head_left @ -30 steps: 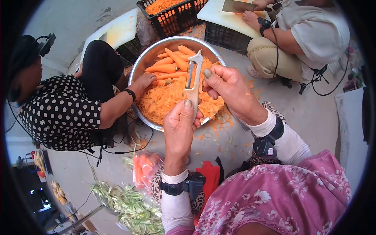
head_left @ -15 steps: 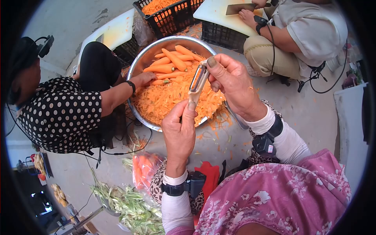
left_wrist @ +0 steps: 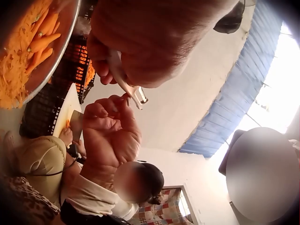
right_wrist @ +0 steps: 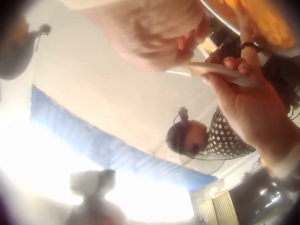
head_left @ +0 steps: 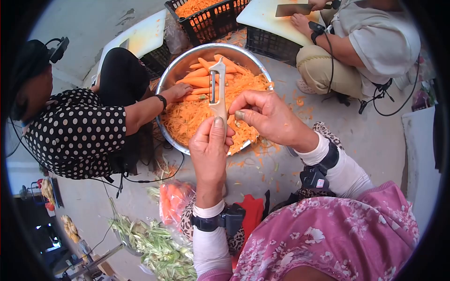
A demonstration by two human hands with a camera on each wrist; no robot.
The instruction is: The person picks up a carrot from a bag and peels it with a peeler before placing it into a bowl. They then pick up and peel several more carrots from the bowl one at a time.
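A pale peeler (head_left: 218, 93) stands upright above the bowl in the head view, its metal blade uppermost. My left hand (head_left: 210, 152) grips its handle between thumb and curled fingers. Close to the handle's right side is my right hand (head_left: 274, 119), thumb and forefinger bent toward each other near the peeler; whether they touch it or pinch a scrap is unclear. In the left wrist view the peeler (left_wrist: 124, 82) runs between both hands. Beneath them, a metal bowl (head_left: 264, 68) holds whole peeled carrots (head_left: 199, 80) and shredded carrot (head_left: 180, 119).
Another person's hand (head_left: 180, 90) reaches into the bowl from the left. At upper right someone holds a cleaver (head_left: 293, 10) over a white board (head_left: 258, 14). Black crate (head_left: 213, 21) of shreds stands behind; bagged carrots (head_left: 173, 201) and green husks or leaves (head_left: 161, 253) lie at lower left.
My right hand has come off the peeler's head and moved down beside the handle. The peeler has swung from a rightward tilt to nearly upright, slightly further left.
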